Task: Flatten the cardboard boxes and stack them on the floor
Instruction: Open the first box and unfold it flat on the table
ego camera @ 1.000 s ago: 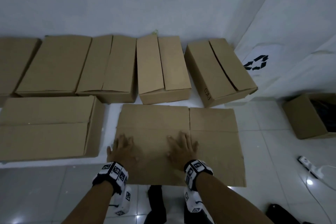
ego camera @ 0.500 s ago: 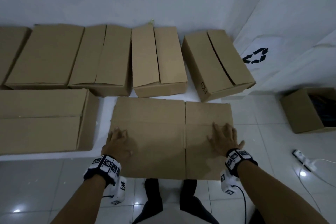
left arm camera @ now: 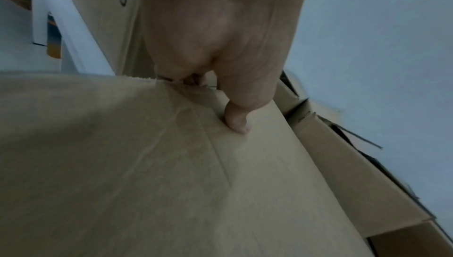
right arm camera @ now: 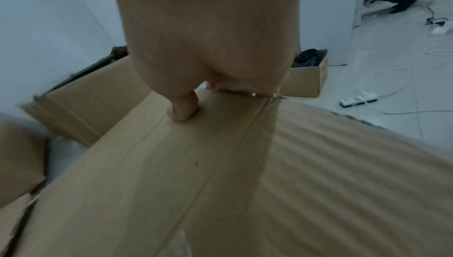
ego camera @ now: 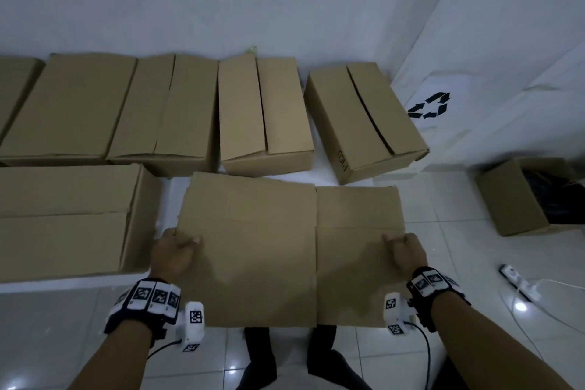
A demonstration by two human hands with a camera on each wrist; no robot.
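Both hands have left the top face of the flattened box (ego camera: pixel 253 250) since half a second ago, when I had them pressing flat on it; now they sit at its side edges and the sheet looks raised off the floor (ego camera: pixel 459 250), its near edge up over my legs. My left hand (ego camera: pixel 172 255) grips the left edge, thumb on top in the left wrist view (left arm camera: pixel 236 119) with the fingers curled underneath, and my right hand (ego camera: pixel 406 255) grips the right edge the same way, thumb pressing the top face (right arm camera: pixel 182 111). I judge flattening of this box done and the carry to the stacking place just beginning. Where the stack belongs I cannot tell, since no pile of flat sheets is in view. The next move calls for keeping the sheet level and swinging it clear of the upright boxes: the angled box (ego camera: pixel 364 123) just behind its far right corner, the box (ego camera: pixel 262 114) behind its far edge, and the long box (ego camera: pixel 72 218) just beside my left hand. Several boxes are not yet flattened, so the task is at an early stage. A power strip (ego camera: pixel 519 283) and its cable lie on the tiles to my right, worth avoiding if I set the sheet down there.
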